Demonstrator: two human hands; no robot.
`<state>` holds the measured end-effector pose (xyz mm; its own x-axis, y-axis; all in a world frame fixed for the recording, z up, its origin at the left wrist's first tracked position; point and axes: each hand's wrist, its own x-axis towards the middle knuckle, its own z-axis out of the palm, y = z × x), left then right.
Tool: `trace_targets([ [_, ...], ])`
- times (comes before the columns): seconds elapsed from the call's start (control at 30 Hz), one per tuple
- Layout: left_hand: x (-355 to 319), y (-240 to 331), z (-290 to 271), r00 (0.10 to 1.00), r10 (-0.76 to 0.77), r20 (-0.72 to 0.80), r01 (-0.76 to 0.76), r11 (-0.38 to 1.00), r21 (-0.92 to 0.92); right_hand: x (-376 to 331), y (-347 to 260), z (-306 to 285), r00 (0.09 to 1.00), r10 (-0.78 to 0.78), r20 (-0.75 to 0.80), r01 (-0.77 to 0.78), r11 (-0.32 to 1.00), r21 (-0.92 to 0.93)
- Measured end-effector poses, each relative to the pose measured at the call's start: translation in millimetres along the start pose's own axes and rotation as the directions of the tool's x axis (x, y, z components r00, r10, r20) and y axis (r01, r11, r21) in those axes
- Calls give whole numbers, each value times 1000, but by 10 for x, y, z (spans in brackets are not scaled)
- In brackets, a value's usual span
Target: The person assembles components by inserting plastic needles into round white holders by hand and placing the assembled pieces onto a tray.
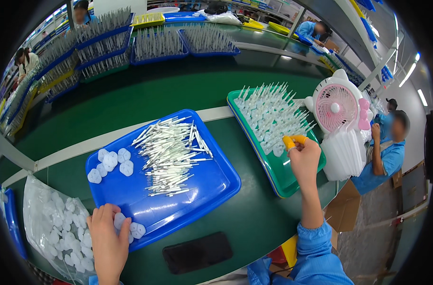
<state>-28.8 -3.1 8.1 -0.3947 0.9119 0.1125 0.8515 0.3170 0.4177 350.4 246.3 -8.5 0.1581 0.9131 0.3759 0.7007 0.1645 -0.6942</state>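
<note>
My left hand (pixel 107 232) is at the near left corner of a blue tray (pixel 197 209), its thumb and fingers closed round a whitish, flower-shaped plastic piece (pixel 119 220). Another such piece (pixel 137 231) lies beside the thumb. In the tray, a heap of thin white rods (pixel 171 156) lies to the right of several loose plastic pieces (pixel 110 160). My right hand (pixel 303 159), with yellow finger covers, reaches over a green tray (pixel 292 178). Its fingers are pinched together beside rows of upright rods on whitish bases (pixel 268 114); what is between the fingertips is hidden.
A clear bag of plastic pieces (pixel 67 237) lies at the left. A black phone (pixel 197 252) rests at the front edge. A white-and-pink fan (pixel 335 107) and stacked white trays (pixel 342 154) stand right. Filled trays (pixel 159 45) line the back; other people (pixel 387 147) work nearby.
</note>
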Motion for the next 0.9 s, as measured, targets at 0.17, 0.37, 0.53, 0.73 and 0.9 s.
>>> trace_targets([
  [0.17, 13, 18, -48, 997, -65, -33, 61, 990, -125, -193, -124, 128, 987, -98, -124, 89, 993, -73],
  [0.37, 28, 68, -15, 981, -185, -63, 142, 894, -426, -864, -854, 298, 761, -589, 273, 551, 808, 206],
  [0.53, 35, -14, 9, 990, -84, -109, 22, 878, -478, -1121, -1321, 615, 432, -655, 620, 626, 713, 317],
  [0.73, -13, 75, -72, 967, -208, 147, 255, 774, -579, -1137, -1370, 879, 413, -607, 679, 697, 690, 193],
  [0.9, -54, 31, 45, 965, -165, 206, 263, 538, -801, -1143, -1465, 676, 374, -557, 741, 517, 789, 332],
])
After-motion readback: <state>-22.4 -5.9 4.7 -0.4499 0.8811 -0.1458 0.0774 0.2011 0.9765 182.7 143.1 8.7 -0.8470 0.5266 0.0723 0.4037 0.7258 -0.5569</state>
